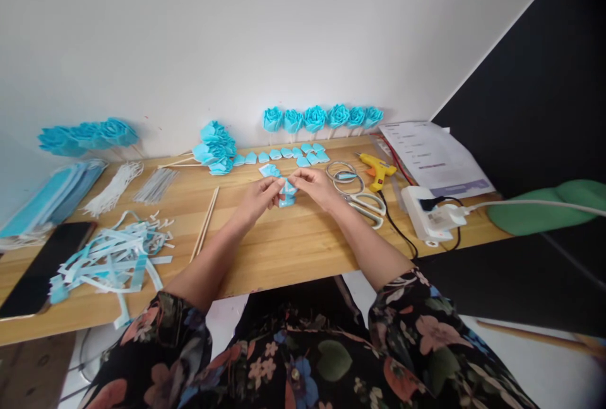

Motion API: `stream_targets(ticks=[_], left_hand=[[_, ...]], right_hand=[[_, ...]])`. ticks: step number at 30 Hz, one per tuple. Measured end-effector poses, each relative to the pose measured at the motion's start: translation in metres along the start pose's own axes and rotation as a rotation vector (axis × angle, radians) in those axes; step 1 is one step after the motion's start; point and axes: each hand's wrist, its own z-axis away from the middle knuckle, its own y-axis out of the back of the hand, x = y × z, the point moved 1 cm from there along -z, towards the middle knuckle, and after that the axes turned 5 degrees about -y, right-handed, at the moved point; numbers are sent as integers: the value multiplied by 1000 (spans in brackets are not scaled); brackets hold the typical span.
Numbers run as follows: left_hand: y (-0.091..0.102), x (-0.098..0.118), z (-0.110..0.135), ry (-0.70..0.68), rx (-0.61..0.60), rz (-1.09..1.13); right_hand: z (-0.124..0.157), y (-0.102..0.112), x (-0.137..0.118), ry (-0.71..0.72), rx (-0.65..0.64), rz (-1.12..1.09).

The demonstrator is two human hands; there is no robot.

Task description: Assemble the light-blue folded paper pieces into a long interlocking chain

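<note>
Over the middle of the table, my left hand (261, 199) and my right hand (316, 185) pinch a small light-blue fabric petal (288, 187) between them. Both sets of fingers are closed, the left on one side of it and the right on its upper right edge. More blue fabric (286, 201) shows just below the petal; whether it is a separate piece I cannot tell. Behind my left fingers lies a small stack of blue pieces (270, 170). Folded blue petals (286, 153) are laid in rows farther back.
Blue fabric roses (315, 118) on sticks lean along the wall. Scissors (367, 202), a yellow glue gun (377, 170) and a power strip (426, 219) are on the right. Leftward lie wooden sticks (206, 223), cut strips (113, 264), a phone (45, 267) and blue masks (57, 197).
</note>
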Motion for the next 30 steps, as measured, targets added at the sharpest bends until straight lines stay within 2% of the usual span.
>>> stream_targets(ticks=[4,8,12,15,22,24,28,30], left_hand=[[3,-4,-2,2,54,32],[4,-6,-3,-25,64,46],[8,-6,-3,-28,147,47],[10,-6,-4,-41,197,70],[12,-13,-8,-56,201,56],[12,-13,-8,-105,250,49],[7,-4,-1,-292,407,-43],[3,1,3,-334,405,-147]], right_hand=[[-1,0,5,26,-8,27],[-1,0,3,19,-24,-69],[-1,3,-2,-11,-25,-148],[-1,5,-4,-29,-75,-123],[-2,5,0,-17,-125,-96],[-1,4,0,-2,-99,-73],[0,2,-2,35,18,-30],[1,0,-3,54,59,-12]])
